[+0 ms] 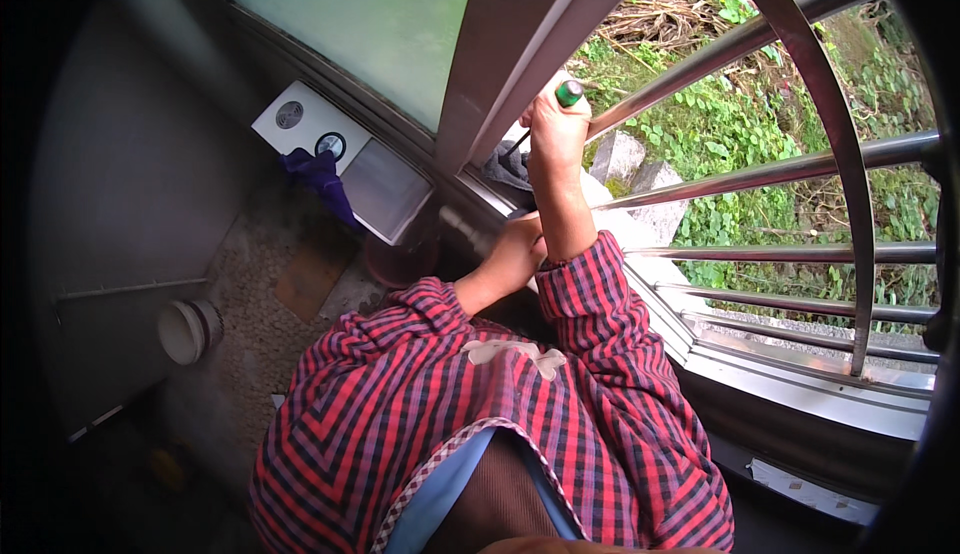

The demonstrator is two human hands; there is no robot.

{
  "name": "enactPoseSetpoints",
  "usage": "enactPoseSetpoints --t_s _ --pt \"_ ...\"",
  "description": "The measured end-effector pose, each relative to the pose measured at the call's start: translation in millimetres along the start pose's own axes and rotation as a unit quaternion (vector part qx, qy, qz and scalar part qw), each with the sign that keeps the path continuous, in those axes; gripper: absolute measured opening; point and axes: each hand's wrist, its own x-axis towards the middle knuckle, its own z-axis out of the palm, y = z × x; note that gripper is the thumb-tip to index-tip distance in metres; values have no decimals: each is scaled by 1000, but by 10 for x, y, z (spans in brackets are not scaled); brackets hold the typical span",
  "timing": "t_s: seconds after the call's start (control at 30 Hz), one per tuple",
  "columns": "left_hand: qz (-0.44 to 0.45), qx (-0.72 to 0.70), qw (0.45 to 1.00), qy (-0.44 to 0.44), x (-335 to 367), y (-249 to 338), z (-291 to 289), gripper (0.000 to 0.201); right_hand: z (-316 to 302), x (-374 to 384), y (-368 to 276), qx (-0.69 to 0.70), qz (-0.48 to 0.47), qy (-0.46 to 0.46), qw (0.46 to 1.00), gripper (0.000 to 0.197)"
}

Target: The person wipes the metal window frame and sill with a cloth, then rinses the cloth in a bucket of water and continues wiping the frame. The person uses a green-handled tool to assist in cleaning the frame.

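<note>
My right hand (558,139) is closed round a screwdriver (570,93) with a green, dark-ended handle, out over the window sill. The tool's thin dark shaft slants down to a grey cloth (508,166) bunched in the corner of the window frame (490,194). Closer to my body, my left hand (512,257) rests at the sill's inner edge with its fingers curled. My right forearm partly covers those fingers, and what they hold, if anything, is hidden.
Metal window bars (740,179) and a curved dark strip (830,104) stand to the right, with greenery beyond. A frosted pane (350,24) is at upper left. Below it are a white panel (300,119) with round dials, a purple cloth (322,182) and a white bucket (182,334).
</note>
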Motion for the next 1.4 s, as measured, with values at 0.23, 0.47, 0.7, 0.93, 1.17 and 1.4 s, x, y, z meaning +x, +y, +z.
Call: enactPoseSetpoints --t_s 0.23,0.47,0.7,0.93,1.17,1.4 --pt "-52 10 995 81 -278 -234 -305 24 -80 -59 97 10 -23 -17 1000 19" --pt "-71 16 981 178 -336 -298 -799 17 -113 -86 -12 8 31 -11 999 16" --pt "0 2 979 203 62 -150 -807 17 -2 -3 -170 109 21 8 994 36" --pt "49 16 983 175 67 -170 -801 15 -164 -686 43 -17 -97 28 995 33" --pt "7 -1 998 55 -169 -124 -475 14 -519 -935 -80 136 -122 9 983 30" --pt "-52 29 998 35 -303 -101 -179 15 -1007 -936 144 -8 -152 -115 982 34"
